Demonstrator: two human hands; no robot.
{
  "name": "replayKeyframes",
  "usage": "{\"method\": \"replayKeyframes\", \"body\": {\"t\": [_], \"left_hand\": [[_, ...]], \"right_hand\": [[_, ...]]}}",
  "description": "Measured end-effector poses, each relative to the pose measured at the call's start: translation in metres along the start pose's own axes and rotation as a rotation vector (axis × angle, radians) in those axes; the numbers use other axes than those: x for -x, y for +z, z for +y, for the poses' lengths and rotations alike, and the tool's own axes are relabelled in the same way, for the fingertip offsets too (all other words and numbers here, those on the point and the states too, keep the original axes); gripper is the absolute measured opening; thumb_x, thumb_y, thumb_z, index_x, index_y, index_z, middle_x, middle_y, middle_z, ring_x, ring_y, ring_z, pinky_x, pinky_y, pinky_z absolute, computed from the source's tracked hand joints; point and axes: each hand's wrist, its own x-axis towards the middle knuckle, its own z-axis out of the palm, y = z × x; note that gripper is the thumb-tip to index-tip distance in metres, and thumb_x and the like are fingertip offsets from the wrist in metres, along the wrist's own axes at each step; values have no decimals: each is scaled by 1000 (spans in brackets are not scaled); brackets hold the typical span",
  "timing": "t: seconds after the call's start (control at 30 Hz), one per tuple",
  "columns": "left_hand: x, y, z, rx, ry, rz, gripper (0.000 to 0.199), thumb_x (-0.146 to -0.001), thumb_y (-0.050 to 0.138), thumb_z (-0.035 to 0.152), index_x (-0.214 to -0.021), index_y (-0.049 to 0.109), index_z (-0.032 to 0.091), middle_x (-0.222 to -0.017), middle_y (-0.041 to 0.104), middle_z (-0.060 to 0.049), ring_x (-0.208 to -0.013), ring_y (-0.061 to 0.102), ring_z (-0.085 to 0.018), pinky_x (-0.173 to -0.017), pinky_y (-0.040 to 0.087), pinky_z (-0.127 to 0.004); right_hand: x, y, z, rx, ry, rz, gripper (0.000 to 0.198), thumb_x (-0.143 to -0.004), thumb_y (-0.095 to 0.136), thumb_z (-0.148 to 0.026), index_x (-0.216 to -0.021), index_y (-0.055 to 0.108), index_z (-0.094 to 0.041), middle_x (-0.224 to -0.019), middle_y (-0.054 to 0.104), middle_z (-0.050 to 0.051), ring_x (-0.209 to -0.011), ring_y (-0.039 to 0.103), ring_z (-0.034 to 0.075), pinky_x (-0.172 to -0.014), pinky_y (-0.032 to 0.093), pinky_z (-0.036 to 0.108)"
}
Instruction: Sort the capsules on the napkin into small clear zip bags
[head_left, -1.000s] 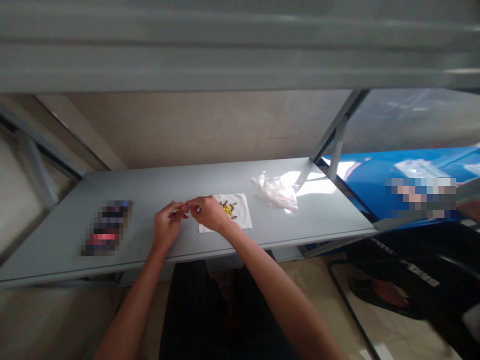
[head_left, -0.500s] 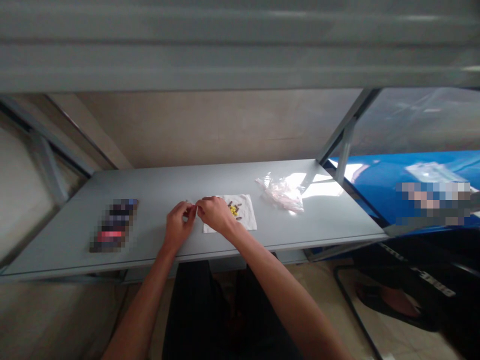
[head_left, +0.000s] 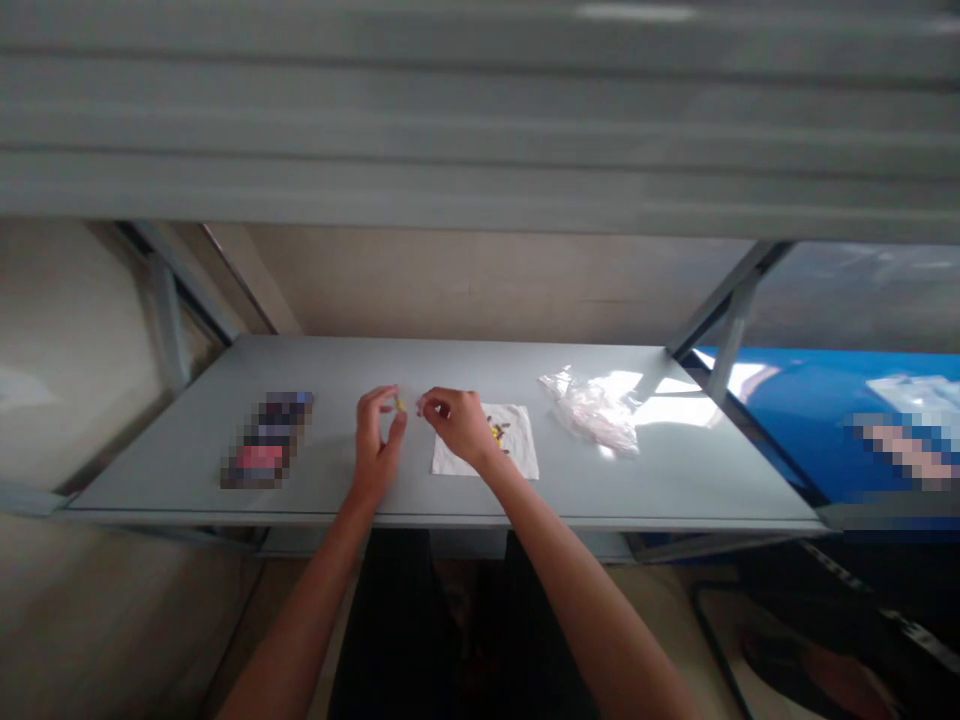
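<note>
My left hand (head_left: pixel 377 440) is raised over the grey table, thumb and fingers closed around a small yellow piece (head_left: pixel 400 405), blurred and seemingly with something clear about it. Just to its right, a small gap away, my right hand (head_left: pixel 459 420) pinches a tiny pale, pinkish bit too blurred to name. Partly under the right hand lies a white cloth (head_left: pixel 523 455). Several small yellow and dark pieces (head_left: pixel 498 432) are gathered on the cloth, some hidden by the right hand.
A crumpled clear plastic bag (head_left: pixel 596 412) with pinkish contents lies right of the cloth. A pixelated dark and red object (head_left: pixel 268 440) is at the left. A grey shelf beam (head_left: pixel 480 130) crosses overhead. A blue table (head_left: pixel 799 390) stands at the right, with a person beside it.
My hands, touching at the fingertips before, have drawn apart, and the yellow piece now shows in the left one. The whole view has shifted with my head.
</note>
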Motion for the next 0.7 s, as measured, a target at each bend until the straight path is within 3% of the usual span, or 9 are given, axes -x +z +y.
{"method": "replayKeyframes", "body": {"t": [0.07,0.13,0.23,0.37,0.47,0.57,0.7], "left_hand": [[-3,0,-10,170,-178,18,49,-99,51,51,-140,51,25,-142,57,-11,-131,55,-24,-105,46,-38],[-5,0,-17,310,-329,-89,58,-97,48,59,-144,49,25,-134,64,-11,-123,61,-25,-101,50,-38],[-8,-1,-16,430,-440,-256,61,-90,61,62,-136,59,22,-113,73,-9,-103,70,-25,-83,56,-34],[-9,1,-2,609,-491,-227,57,-80,78,51,-126,64,20,-105,74,-9,-88,70,-22,-60,55,-26],[-11,4,3,738,-551,-261,57,-79,79,51,-124,65,19,-114,73,-11,-92,70,-23,-63,59,-29],[-15,4,6,851,-652,-301,56,-82,74,57,-118,68,16,-103,74,-12,-83,71,-22,-60,59,-30],[-18,4,9,832,-658,-234,55,-74,86,34,-123,65,19,-88,73,-4,-68,67,-13,-56,53,-22]], "right_hand": [[-3,-1,5,-253,2,-18,17,-85,56,-14,-81,72,-16,-75,72,2,-63,61,11,-62,43,20],[-4,-4,10,-477,-4,-108,13,-82,56,-17,-81,69,-16,-70,68,0,-52,54,8,-53,39,19],[-4,-9,15,-666,0,-209,9,-80,58,-23,-81,63,-16,-62,61,-4,-44,47,7,-45,35,19],[-3,-14,18,-755,54,-272,13,-81,62,-30,-82,61,-16,-59,60,-4,-44,49,7,-43,32,17],[-2,-18,19,-816,80,-278,18,-82,65,-34,-83,61,-16,-56,59,-4,-43,43,6,-42,30,17],[0,-25,23,-804,90,-274,24,-83,67,-38,-86,63,-15,-57,59,-4,-42,41,6,-41,28,18],[4,-37,35,-697,81,-259,30,-87,67,-43,-92,70,-14,-56,57,-4,-44,39,5,-42,27,18]]}}
